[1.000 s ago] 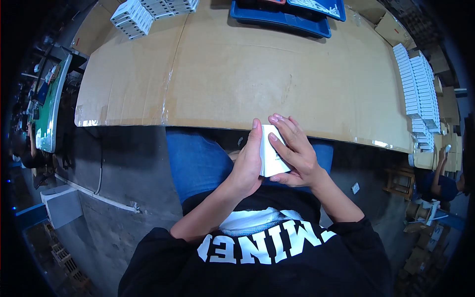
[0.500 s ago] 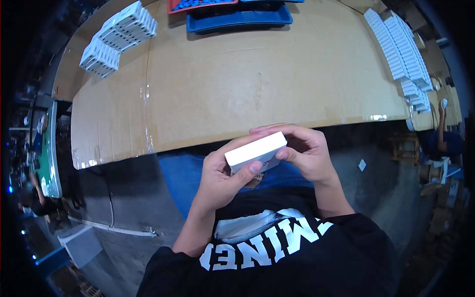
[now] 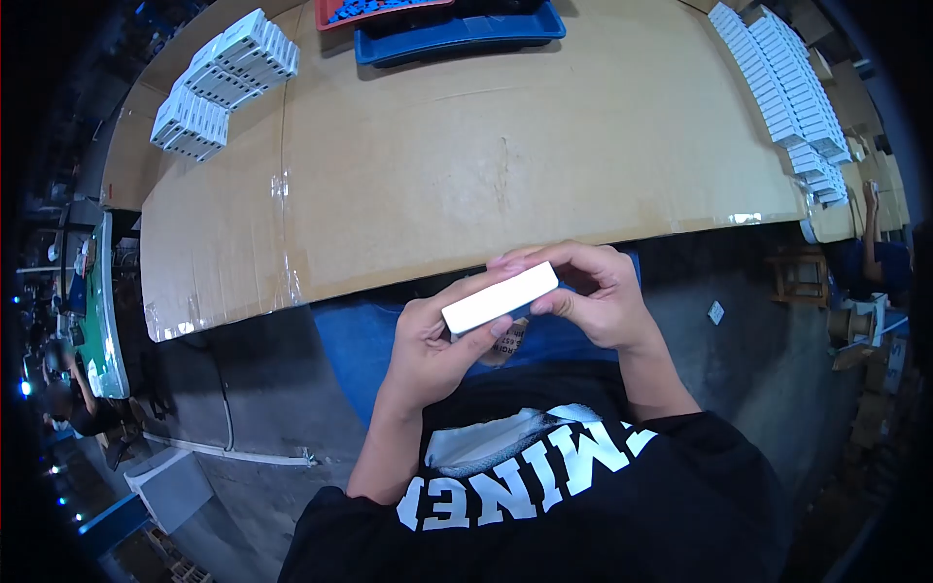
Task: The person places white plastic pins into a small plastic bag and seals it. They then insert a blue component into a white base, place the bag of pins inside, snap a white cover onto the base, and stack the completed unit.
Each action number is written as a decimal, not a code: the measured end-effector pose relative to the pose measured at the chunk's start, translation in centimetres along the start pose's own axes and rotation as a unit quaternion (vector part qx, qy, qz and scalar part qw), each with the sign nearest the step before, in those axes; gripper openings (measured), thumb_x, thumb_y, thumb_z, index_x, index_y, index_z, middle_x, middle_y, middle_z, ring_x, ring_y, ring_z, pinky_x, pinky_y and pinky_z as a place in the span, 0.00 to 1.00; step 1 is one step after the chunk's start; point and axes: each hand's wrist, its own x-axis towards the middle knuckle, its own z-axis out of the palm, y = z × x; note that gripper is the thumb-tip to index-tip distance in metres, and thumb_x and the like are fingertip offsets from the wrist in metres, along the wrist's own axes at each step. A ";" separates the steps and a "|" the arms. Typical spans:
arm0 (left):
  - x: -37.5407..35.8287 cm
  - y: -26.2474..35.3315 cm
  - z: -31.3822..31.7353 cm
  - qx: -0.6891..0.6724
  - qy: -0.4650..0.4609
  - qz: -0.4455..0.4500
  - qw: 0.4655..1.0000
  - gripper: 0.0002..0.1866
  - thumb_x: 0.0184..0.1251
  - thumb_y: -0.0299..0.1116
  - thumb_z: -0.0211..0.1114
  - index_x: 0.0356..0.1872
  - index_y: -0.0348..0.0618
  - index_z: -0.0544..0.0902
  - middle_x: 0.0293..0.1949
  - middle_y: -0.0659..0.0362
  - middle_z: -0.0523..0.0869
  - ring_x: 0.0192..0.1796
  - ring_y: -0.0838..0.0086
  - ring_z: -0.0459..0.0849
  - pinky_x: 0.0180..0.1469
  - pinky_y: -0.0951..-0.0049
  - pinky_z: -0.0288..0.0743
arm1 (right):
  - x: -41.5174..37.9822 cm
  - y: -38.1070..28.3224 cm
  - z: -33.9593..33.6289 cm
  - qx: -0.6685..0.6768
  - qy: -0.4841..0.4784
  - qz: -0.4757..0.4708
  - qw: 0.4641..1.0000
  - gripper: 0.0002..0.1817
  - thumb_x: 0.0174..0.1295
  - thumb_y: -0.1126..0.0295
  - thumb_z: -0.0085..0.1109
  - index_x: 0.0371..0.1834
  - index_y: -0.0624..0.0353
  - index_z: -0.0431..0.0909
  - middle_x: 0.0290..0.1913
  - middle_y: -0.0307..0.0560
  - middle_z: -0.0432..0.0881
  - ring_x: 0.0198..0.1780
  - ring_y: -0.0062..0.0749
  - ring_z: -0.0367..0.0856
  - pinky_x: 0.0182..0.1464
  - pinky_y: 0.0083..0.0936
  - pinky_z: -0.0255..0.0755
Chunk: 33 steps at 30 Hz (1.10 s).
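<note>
A small white box (image 3: pixel 501 297) is held between my two hands, just in front of the table's near edge and above my lap. Its plain narrow side faces up toward me. My left hand (image 3: pixel 434 335) grips the left end, the thumb along the near side. At the right end my right hand (image 3: pixel 593 291) closes on the box, thumb at the near corner and fingers over the far side. The face turned away from me is hidden.
The cardboard-covered table (image 3: pixel 408 165) spans the front. On it are stacked white boxes at left (image 3: pixel 238 63), long rows of white boxes at right (image 3: pixel 777 83), a blue tray (image 3: pixel 462 44) and a red tray (image 3: pixel 384 15) with blue pieces. Other people sit far left and right.
The box has tilted, so its near face with print no longer shows and mostly the narrow white side is visible. Both hands keep their hold. The view has shifted slightly.
</note>
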 end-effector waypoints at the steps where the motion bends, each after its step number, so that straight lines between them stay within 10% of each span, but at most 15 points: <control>1: -0.3 -0.2 -0.2 -0.025 -0.005 -0.049 0.999 0.23 0.72 0.22 0.70 0.67 0.34 0.82 0.57 0.54 0.91 0.56 0.75 0.88 0.60 0.74 0.80 | 0.2 0.3 0.1 0.017 0.016 0.006 1.000 0.22 0.65 0.78 0.72 0.63 0.68 0.81 0.64 0.58 0.85 0.65 0.41 0.86 0.69 0.36 0.79; 4: 0.2 -0.1 0.3 -0.070 0.019 -0.049 0.996 0.24 0.73 0.22 0.69 0.69 0.33 0.80 0.59 0.53 0.90 0.59 0.75 0.86 0.63 0.72 0.79 | 1.0 0.9 1.1 0.047 0.102 0.012 0.994 0.32 0.62 0.69 0.77 0.68 0.68 0.77 0.68 0.63 0.81 0.70 0.51 0.81 0.71 0.43 0.76; 9: 0.1 -0.3 0.1 -0.092 0.066 -0.065 0.991 0.24 0.75 0.24 0.69 0.69 0.31 0.79 0.63 0.51 0.86 0.63 0.73 0.83 0.67 0.70 0.77 | -0.4 2.8 0.5 0.006 0.055 0.164 0.985 0.27 0.61 0.78 0.78 0.63 0.67 0.78 0.58 0.46 0.86 0.59 0.27 0.85 0.63 0.27 0.80; 22: 0.7 -2.2 -1.2 0.022 0.080 0.003 0.997 0.39 0.58 0.29 0.83 0.72 0.39 0.77 0.57 0.54 0.86 0.62 0.71 0.83 0.66 0.69 0.72 | 0.3 1.0 -0.2 -0.049 0.131 0.070 0.988 0.28 0.55 0.80 0.79 0.60 0.62 0.80 0.54 0.46 0.86 0.54 0.26 0.85 0.59 0.26 0.80; 27: 0.8 -2.8 -0.2 -0.032 0.049 -0.018 0.998 0.22 0.65 0.27 0.79 0.59 0.32 0.85 0.66 0.51 0.81 0.62 0.71 0.84 0.64 0.71 0.79 | -0.1 2.1 0.7 -0.027 0.139 0.053 0.989 0.28 0.58 0.77 0.80 0.63 0.64 0.81 0.51 0.45 0.87 0.54 0.25 0.86 0.59 0.25 0.81; 33: 0.4 -1.9 0.3 -0.145 0.048 0.005 0.988 0.25 0.67 0.22 0.75 0.64 0.30 0.81 0.70 0.45 0.80 0.69 0.64 0.82 0.72 0.63 0.78 | -0.4 1.5 -0.2 0.063 0.102 0.039 0.992 0.23 0.62 0.79 0.75 0.60 0.69 0.81 0.54 0.49 0.88 0.57 0.29 0.86 0.61 0.26 0.79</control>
